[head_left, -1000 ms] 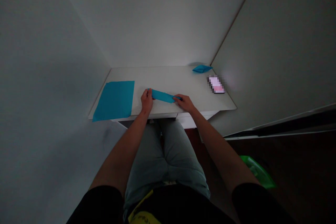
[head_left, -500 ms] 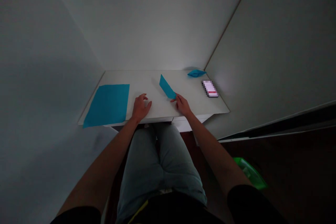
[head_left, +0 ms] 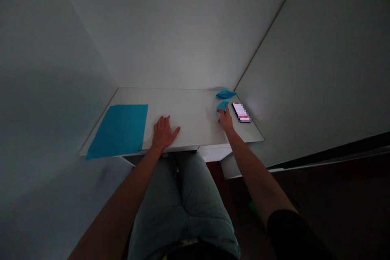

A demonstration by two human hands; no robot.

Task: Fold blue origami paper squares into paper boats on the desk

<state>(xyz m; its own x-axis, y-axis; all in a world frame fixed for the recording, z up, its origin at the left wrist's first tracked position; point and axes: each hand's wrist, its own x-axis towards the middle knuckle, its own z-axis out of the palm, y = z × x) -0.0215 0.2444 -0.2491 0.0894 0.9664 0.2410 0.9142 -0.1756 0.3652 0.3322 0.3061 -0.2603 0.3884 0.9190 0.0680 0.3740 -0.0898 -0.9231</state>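
Observation:
My left hand [head_left: 163, 132] lies on the white table [head_left: 191, 118] with its fingers spread, just right of a large blue paper sheet [head_left: 120, 128]. At the table's right side, my right hand [head_left: 226, 120] has its fingers on a small folded blue paper [head_left: 223, 106], partly covered by them. Just behind that piece is a blue paper boat [head_left: 226, 94], close to the back wall. A phone [head_left: 241, 112] with a lit, blurred-out screen rests to the right of my right hand.
White walls close in the table at the back, left and right [head_left: 304, 69]. A drawer front [head_left: 213, 153] shows under the front edge. Something green [head_left: 252, 208] on the dark floor is mostly hidden by my right arm.
My right hand has carried the folded blue paper right, to in front of the boat. My left hand has flattened onto the table with its fingers spread. The view has shifted slightly.

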